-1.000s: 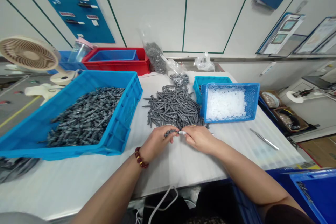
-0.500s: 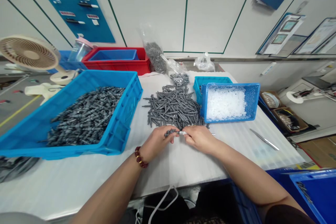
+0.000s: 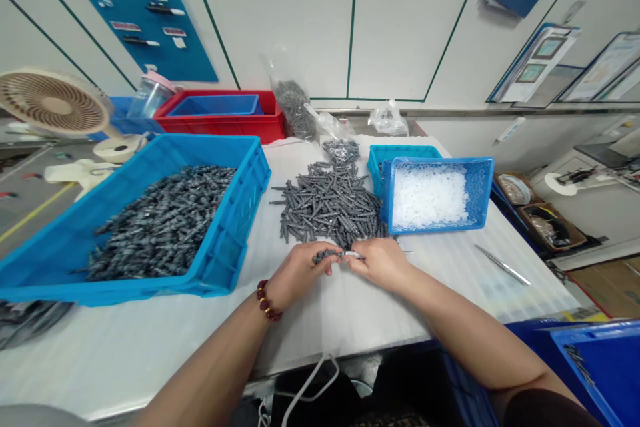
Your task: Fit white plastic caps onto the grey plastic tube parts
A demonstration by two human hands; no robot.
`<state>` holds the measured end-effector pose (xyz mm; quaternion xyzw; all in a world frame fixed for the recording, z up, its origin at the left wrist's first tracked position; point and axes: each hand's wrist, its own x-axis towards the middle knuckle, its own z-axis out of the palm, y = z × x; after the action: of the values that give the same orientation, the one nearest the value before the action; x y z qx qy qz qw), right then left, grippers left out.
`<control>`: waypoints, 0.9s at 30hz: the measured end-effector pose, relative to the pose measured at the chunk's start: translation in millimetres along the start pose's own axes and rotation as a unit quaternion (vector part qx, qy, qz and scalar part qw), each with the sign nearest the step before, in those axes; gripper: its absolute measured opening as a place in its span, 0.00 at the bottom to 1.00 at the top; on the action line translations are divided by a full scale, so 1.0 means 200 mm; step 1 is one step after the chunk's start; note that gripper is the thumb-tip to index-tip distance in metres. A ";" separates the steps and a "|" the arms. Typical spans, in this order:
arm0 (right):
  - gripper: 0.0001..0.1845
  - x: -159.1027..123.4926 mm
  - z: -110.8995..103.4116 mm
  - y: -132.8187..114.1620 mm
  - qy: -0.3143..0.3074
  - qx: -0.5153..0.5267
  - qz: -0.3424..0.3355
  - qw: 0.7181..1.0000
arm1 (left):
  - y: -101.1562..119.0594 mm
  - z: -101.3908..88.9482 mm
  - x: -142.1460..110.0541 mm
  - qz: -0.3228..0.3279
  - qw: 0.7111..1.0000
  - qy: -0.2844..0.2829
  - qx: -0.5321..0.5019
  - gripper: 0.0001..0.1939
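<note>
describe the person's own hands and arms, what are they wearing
The left hand and right hand are bare, with no gloves. A bracelet of round dark red beads with small gold spacers circles the left arm. The right arm is bare too, up to a dark sleeve.

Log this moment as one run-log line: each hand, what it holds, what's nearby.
left hand: holds grey ribbed part | right hand: pinches small white piece | nearby: loose grey parts pile, blue crate of white pieces
</note>
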<state>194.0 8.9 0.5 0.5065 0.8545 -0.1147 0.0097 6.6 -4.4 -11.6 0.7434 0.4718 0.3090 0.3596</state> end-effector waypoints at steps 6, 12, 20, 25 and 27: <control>0.17 0.01 -0.01 0.02 0.019 0.012 0.021 1.000 | 0.00 -0.09 0.02 -0.127 0.969 0.083 -0.196 0.18; 0.12 0.02 0.02 0.05 0.040 0.061 -0.051 0.996 | -0.01 -0.21 0.02 -0.162 0.951 0.202 -0.167 0.15; 0.14 0.02 0.02 0.04 0.038 0.086 -0.033 0.995 | -0.04 -0.09 0.00 -0.203 0.889 0.021 0.411 0.12; 0.12 0.00 -0.02 0.01 0.009 0.065 -0.019 0.998 | -0.07 -0.06 0.00 -0.120 0.904 0.025 0.409 0.10; 0.11 0.00 -0.03 0.01 0.002 0.054 -0.009 0.998 | -0.08 -0.07 0.01 -0.061 0.932 0.048 0.354 0.11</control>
<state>196.1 12.0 5.4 0.4989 0.8514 -0.1603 -0.0203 -11.2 5.1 -17.0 0.7762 0.6121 0.1351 0.0684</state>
